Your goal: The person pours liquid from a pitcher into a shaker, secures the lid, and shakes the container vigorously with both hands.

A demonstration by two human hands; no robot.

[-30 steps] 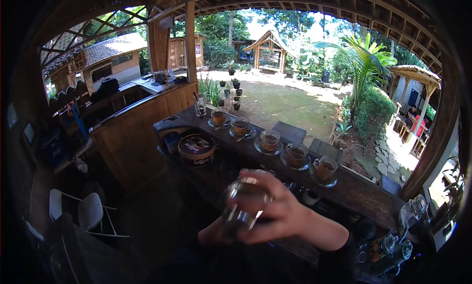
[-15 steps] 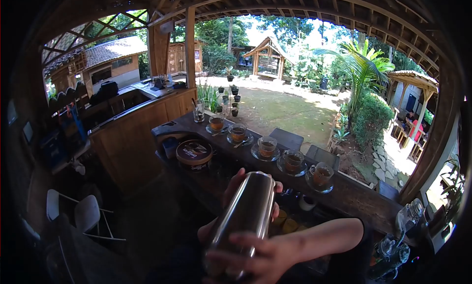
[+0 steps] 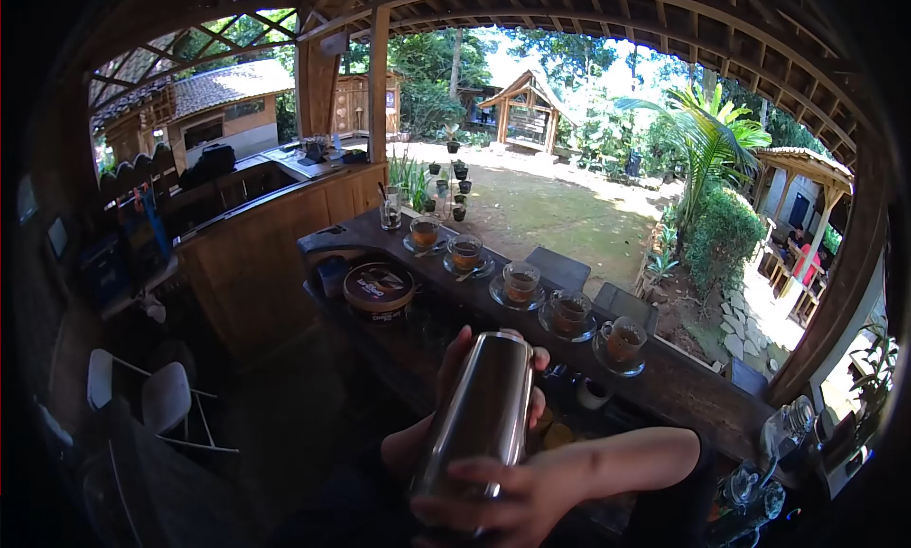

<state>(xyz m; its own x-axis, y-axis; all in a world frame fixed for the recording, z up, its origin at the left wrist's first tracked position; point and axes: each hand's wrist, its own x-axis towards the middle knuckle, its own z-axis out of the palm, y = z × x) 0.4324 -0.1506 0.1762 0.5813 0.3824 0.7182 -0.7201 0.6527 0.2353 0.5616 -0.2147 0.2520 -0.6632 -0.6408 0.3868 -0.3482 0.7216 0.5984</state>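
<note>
A shiny metal shaker (image 3: 479, 406) is tilted in front of me, held by both hands. My left hand (image 3: 454, 368) wraps round its upper part from behind, with fingertips showing at the right side. Across the lower end lies my right hand (image 3: 517, 496), its fingers on the metal and slightly blurred. Beyond the shaker, several glass cups of brown drink stand on saucers along the dark wooden counter, among them one cup (image 3: 622, 341) at the right and another (image 3: 520, 282) near the middle.
A round brown tub (image 3: 379, 288) sits on the lower shelf at the left. A glass with sticks (image 3: 390, 212) stands at the counter's far end. Glass jars (image 3: 788, 425) are at the right. White folding chairs (image 3: 166, 403) stand at the left. Seated people (image 3: 808, 263) are far off.
The view has shifted slightly, so the counter and cups appear a little further right. The shaker's lower end has moved slightly up and right, with my right hand on it.
</note>
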